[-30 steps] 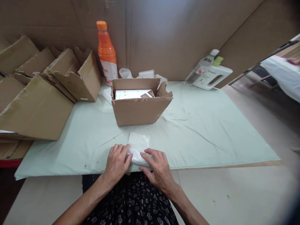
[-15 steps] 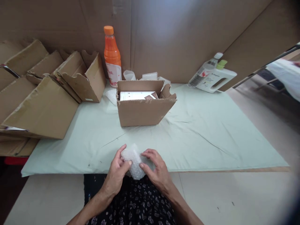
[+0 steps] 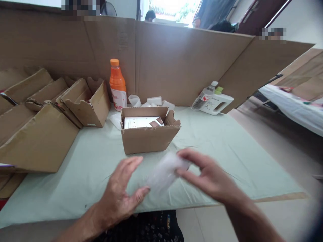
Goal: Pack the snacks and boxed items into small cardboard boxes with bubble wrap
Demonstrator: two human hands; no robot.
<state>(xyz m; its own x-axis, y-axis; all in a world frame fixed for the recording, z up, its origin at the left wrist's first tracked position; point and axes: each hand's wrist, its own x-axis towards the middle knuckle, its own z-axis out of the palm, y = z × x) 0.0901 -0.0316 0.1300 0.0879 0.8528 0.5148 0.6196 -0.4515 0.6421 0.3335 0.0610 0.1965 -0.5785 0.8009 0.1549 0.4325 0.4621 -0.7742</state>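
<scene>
A bubble-wrapped packet (image 3: 164,173), blurred by motion, is pinched at its right end between the thumb and fingers of my right hand (image 3: 202,171). What lies inside the wrap I cannot make out. My left hand (image 3: 123,188) is open just left of the packet, thumb and fingers spread apart. Beyond both hands stands an open cardboard box (image 3: 146,141), slanted at its right side. A white printed box (image 3: 138,122) sits inside it.
More cut cardboard boxes (image 3: 40,141) crowd the left side. An orange bottle (image 3: 117,85), white pieces of wrap (image 3: 153,101), a clear bottle (image 3: 204,95) and a white jug (image 3: 214,105) stand along the cardboard screen (image 3: 176,64). A pale green cloth (image 3: 227,161) covers the table.
My left hand has let go of the bubble-wrapped packet. The right hand has carried it forward and to the right. My view has tipped up, showing people beyond the screen.
</scene>
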